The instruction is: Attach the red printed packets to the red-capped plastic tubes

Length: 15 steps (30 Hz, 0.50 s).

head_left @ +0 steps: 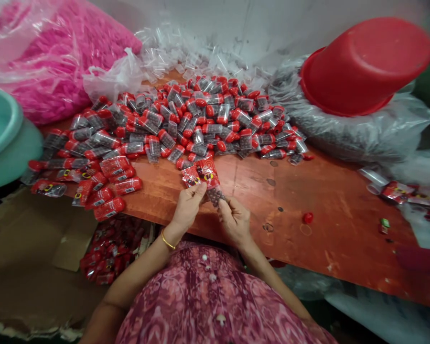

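Note:
At the table's front edge, my left hand pinches a red printed plastic wrapper between thumb and fingers. A second red wrapper lies against it; whether that one is also held I cannot tell. My right hand is closed on the lower end of a small clear container of dark balls, whose upper end meets the wrapper. Just beyond both hands spreads a heap of similar red-capped containers. Left of my hands lie several containers in red printed wrappers.
A red bucket sits upside down on a clear bag of dark balls. Pink pieces fill a bag at back left, near a teal basin. A cardboard box holds wrapped containers below. A red cap lies on the table.

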### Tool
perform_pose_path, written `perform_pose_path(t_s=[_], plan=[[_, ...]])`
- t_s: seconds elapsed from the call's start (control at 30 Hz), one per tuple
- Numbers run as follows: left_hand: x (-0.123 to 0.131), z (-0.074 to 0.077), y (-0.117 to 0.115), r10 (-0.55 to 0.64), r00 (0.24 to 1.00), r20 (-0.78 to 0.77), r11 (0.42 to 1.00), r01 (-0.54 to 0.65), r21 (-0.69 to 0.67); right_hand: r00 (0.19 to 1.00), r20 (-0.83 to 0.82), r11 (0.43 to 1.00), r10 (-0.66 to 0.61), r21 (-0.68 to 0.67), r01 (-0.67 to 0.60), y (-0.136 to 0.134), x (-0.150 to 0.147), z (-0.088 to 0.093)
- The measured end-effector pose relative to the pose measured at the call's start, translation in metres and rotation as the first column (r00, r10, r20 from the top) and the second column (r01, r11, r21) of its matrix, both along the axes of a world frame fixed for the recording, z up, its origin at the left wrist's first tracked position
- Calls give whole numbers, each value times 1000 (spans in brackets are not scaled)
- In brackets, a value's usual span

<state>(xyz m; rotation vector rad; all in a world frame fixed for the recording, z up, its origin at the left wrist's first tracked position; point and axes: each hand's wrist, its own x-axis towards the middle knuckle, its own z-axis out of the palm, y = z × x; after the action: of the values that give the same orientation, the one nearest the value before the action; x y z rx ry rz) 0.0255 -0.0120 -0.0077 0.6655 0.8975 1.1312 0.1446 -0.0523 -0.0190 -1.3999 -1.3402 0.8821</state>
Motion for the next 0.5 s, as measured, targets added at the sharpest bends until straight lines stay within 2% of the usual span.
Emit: perform_pose_path(t_s=[0.1,0.17,0.33,0.4,0.5], plan=[[1,-7,-8,31,988,-152,998,-21,68,999,18,999,-44,28,43,3,-5,2],[0,-6,-11,20,984,-176,996,-4,94,999,-7,999,-38,31,38,5,-7,3],[-5,10,5,-13,999,40,1000,14,-24,997,0,996,76,56,-76,5,-4,2],[-5,14,11,-17,998,52,997,20,-69,994,47,993,103,47,-105,4,-2,2],[0,13,12,-57,998,22,995,58,-81,996,45,996,83,31,-84,3,-4,1]])
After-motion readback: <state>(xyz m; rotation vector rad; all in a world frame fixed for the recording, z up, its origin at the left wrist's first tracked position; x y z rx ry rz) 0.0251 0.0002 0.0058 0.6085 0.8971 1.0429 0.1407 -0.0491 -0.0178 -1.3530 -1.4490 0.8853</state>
